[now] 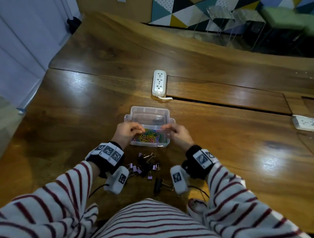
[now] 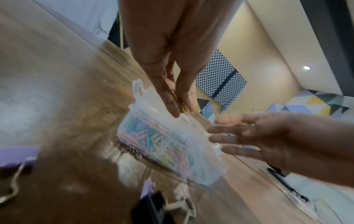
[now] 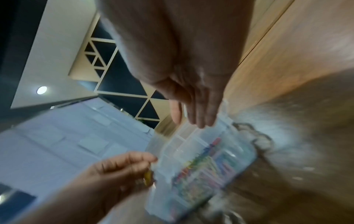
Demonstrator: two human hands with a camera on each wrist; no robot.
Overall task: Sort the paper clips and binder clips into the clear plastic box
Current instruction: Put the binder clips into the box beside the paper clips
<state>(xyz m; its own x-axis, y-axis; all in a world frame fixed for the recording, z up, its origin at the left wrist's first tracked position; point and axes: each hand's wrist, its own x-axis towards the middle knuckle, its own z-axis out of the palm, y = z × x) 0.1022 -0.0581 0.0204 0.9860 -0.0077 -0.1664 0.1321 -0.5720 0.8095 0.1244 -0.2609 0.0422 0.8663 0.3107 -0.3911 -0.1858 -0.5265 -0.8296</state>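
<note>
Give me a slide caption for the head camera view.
Both hands over the clear plastic box of coloured paper clips, binder clips waiting nearby.

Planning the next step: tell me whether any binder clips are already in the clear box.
No: the binder clips lie on the table nearer the person than the clear box.

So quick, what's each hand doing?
Left hand: pinching yellow paper clips over the clear box.
Right hand: open, fingers straight, holding nothing.

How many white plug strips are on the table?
2. One power strip lies just beyond the clear plastic box, near the table's middle. The second strip sits at the far right edge, cut off by the frame. Others may be out of view.
</note>
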